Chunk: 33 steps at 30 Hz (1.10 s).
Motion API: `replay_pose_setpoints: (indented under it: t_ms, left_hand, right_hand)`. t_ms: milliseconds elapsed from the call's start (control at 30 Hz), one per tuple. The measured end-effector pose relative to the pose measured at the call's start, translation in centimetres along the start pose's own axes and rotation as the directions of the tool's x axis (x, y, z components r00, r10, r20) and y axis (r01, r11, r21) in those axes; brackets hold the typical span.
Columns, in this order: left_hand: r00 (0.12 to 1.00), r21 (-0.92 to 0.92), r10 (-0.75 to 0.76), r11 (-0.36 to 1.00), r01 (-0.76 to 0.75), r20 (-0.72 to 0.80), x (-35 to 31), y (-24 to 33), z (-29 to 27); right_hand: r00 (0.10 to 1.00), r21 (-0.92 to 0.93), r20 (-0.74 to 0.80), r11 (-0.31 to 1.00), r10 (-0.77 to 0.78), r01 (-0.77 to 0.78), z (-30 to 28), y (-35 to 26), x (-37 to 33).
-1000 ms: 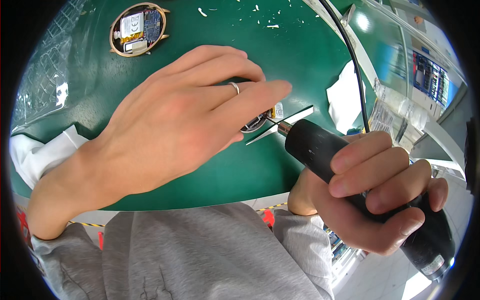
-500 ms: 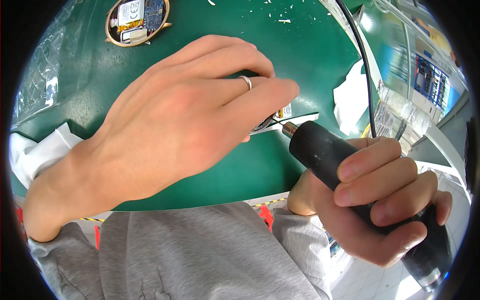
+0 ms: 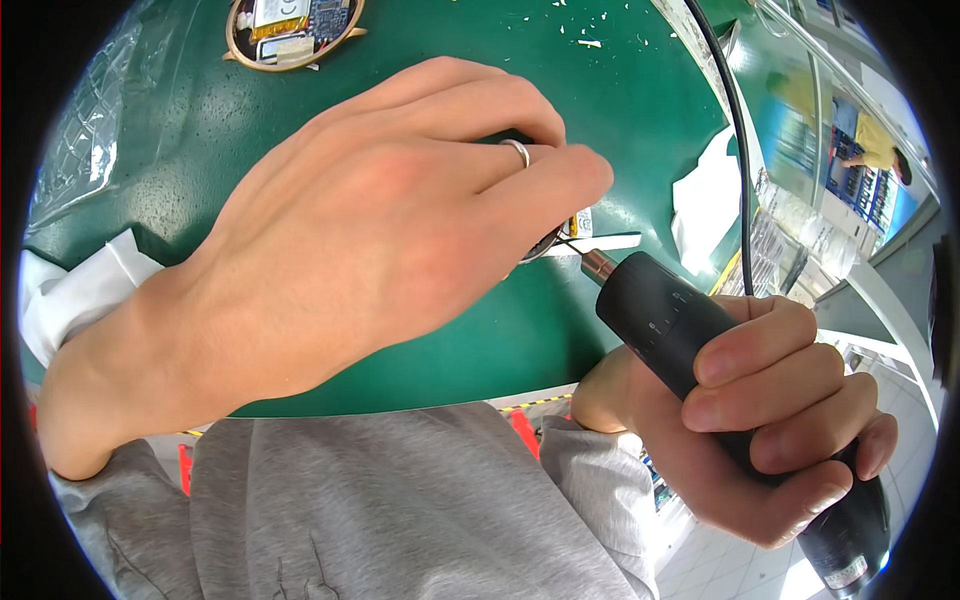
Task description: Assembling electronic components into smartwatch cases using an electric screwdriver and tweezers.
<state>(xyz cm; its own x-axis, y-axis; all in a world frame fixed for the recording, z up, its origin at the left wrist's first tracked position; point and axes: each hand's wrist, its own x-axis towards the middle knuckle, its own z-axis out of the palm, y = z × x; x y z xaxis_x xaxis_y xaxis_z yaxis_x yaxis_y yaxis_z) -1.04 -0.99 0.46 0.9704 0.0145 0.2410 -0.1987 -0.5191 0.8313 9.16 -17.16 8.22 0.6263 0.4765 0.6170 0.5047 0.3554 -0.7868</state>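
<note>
My left hand (image 3: 390,210), a silver ring on one finger, arches over a round watch case (image 3: 543,245) with its fingers curled around it. Most of the case is hidden; only a dark rim and a bit of labelled battery (image 3: 582,222) show past the fingers. In my right hand (image 3: 785,400) is a black electric screwdriver (image 3: 660,315), gripped around its body. Its thin bit points up and left to the edge of the case, close to my left fingertips. Whether the bit touches a screw cannot be made out. A narrow white strip (image 3: 622,241) lies beside the case.
Another open watch case (image 3: 295,38) with battery and blue circuit board sits at the far left. Clear plastic packaging (image 3: 80,150) and white cloth (image 3: 85,295) lie along the left. White paper (image 3: 705,200) and a black cable (image 3: 742,150) are at right. White scraps dot the green mat (image 3: 450,350).
The view has shifted slightly. The screwdriver sits a little lower and farther right, with more of its bit showing. My left hand keeps its grip on the watch case.
</note>
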Motion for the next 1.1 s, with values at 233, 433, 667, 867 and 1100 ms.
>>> replay_pose_setpoints:
  t_ms: [233,433,667,867,1100]
  left_hand:
    - [0.996,-0.073,0.080,0.994,-0.076,0.043,0.7,0.2,-0.4]
    - [0.993,-0.138,0.101,0.985,-0.108,-0.059,0.9,0.0,0.6]
    - [0.997,-0.056,0.080,0.995,-0.078,0.019,0.9,0.3,-0.4]
    - [0.997,-0.002,0.072,0.997,-0.072,0.035,0.8,0.3,-0.4]
    - [0.997,-0.034,0.079,0.996,-0.079,0.017,0.7,0.0,-0.2]
  right_hand:
    - [1.000,0.054,-0.015,0.999,0.004,-0.003,-0.4,0.0,0.1]
    - [1.000,0.013,0.011,1.000,0.016,-0.017,-0.3,0.1,-0.1]
    - [1.000,-0.013,0.017,1.000,0.009,-0.009,-0.1,0.3,-0.1]
    - [1.000,0.001,-0.002,1.000,0.000,0.000,-0.1,0.3,0.0]
    - [1.000,-0.017,0.008,1.000,0.016,-0.016,-0.1,0.2,0.0]
